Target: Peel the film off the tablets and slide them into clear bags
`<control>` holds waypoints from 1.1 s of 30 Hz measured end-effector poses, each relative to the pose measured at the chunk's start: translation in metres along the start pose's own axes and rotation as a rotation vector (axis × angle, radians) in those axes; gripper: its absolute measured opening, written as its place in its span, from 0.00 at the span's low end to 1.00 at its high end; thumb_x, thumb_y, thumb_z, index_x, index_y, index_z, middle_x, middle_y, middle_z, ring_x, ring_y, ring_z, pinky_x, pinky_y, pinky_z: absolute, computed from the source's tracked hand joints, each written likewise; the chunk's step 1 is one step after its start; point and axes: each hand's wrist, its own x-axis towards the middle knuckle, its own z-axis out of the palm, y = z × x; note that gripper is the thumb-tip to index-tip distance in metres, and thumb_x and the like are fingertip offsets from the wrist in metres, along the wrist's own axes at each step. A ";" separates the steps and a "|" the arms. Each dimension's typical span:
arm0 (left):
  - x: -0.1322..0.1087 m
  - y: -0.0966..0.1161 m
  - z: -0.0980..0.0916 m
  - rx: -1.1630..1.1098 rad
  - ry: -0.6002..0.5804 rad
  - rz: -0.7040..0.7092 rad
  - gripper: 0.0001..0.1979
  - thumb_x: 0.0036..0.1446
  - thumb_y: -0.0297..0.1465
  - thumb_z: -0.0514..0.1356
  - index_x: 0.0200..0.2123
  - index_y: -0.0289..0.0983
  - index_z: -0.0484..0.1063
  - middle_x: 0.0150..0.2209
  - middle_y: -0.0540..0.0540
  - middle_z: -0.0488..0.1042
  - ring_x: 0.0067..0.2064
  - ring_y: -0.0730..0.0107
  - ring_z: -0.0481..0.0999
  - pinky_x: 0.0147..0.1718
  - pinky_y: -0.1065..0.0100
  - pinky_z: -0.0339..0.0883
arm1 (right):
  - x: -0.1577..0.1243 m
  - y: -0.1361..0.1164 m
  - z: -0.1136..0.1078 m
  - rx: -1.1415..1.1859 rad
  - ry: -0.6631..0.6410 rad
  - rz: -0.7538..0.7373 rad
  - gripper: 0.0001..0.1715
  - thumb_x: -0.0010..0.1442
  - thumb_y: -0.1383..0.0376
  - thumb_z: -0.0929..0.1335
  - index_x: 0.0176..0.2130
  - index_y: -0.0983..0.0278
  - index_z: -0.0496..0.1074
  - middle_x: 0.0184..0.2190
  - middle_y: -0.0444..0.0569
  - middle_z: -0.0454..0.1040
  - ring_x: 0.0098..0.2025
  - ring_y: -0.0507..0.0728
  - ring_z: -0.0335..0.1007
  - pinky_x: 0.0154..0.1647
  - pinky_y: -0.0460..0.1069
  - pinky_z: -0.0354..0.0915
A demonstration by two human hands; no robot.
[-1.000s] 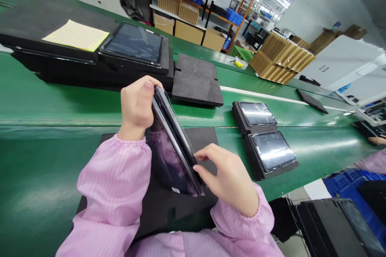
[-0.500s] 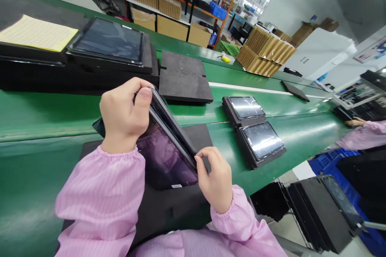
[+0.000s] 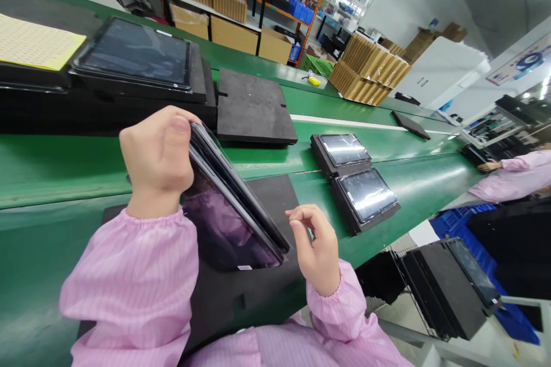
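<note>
My left hand (image 3: pixel 157 155) grips the top corner of a black display panel (image 3: pixel 228 212) and holds it tilted on edge, its lower edge resting on a black foam pad (image 3: pixel 275 195) in front of me. Its glossy face reflects my pink sleeve. My right hand (image 3: pixel 316 246) hovers just right of the panel's lower edge, apart from it, with thumb and forefinger pinched together; whether something small is between them I cannot make out.
Two more display panels (image 3: pixel 365 195) (image 3: pixel 342 150) lie face up on the green conveyor (image 3: pixel 64 166) to the right. Behind are a foam pad (image 3: pixel 252 106), a large panel (image 3: pixel 133 57) on black trays and a yellow label sheet (image 3: pixel 34 40). Another person's sleeve (image 3: pixel 508 180) shows at far right.
My right hand has come off the panel's lower edge and drawn back to the right with its fingers pinched. My left hand keeps the panel tilted. The view has shifted left.
</note>
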 end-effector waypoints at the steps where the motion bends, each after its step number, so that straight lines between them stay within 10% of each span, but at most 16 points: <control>1: 0.000 0.000 0.000 -0.002 0.001 -0.002 0.32 0.66 0.49 0.44 0.26 0.33 0.76 0.19 0.49 0.67 0.22 0.76 0.64 0.22 0.71 0.49 | 0.000 -0.001 0.000 0.030 -0.006 0.007 0.08 0.64 0.72 0.63 0.34 0.60 0.67 0.33 0.47 0.73 0.40 0.55 0.76 0.39 0.48 0.71; 8: 0.000 0.001 0.001 0.025 -0.008 0.014 0.32 0.66 0.49 0.44 0.27 0.32 0.76 0.17 0.50 0.63 0.21 0.75 0.62 0.22 0.70 0.49 | 0.002 -0.006 0.006 0.301 -0.105 0.158 0.06 0.66 0.70 0.63 0.36 0.60 0.64 0.36 0.50 0.82 0.38 0.55 0.78 0.37 0.49 0.71; 25: -0.001 0.003 0.001 0.043 -0.019 0.033 0.32 0.65 0.50 0.43 0.28 0.34 0.76 0.18 0.50 0.66 0.21 0.75 0.64 0.22 0.71 0.50 | 0.020 -0.021 0.007 0.409 0.138 0.143 0.09 0.68 0.61 0.65 0.35 0.60 0.65 0.26 0.44 0.80 0.29 0.53 0.76 0.30 0.48 0.69; 33: 0.001 0.006 0.000 0.007 -0.027 0.020 0.31 0.65 0.50 0.44 0.26 0.35 0.75 0.17 0.50 0.65 0.19 0.74 0.62 0.21 0.69 0.49 | 0.005 -0.003 -0.048 0.335 -0.013 0.201 0.14 0.68 0.57 0.64 0.32 0.59 0.62 0.22 0.42 0.74 0.24 0.54 0.68 0.28 0.49 0.63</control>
